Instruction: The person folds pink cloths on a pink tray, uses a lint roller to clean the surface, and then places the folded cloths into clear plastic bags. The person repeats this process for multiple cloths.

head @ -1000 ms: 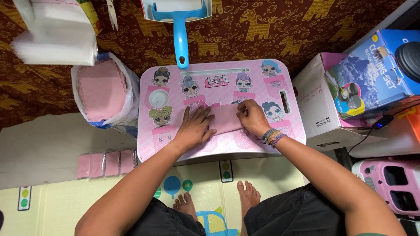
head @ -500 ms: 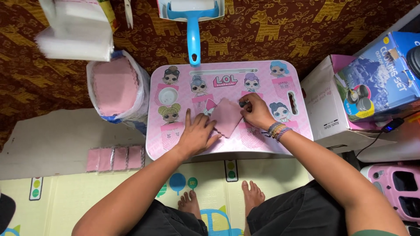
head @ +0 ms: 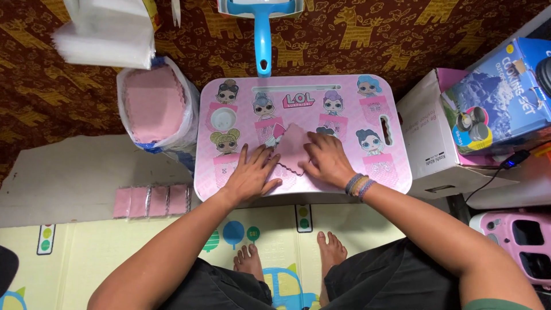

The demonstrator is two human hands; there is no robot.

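Pink cloth square (head: 291, 148) lies mid-desk on the pink cartoon lap desk (head: 396, 172), thin, limp, zigzag-edged. Left hand (head: 251, 175) presses flat, fingers spread, at its near-left edge; right hand (head: 326, 161) pins the right side, gripping nothing. Looks featherlight; best pinched at a corner.

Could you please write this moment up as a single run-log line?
left hand: flat on pink cloth | right hand: pressing cloth | surface: pink lap table | nearby: bag of pink cloths
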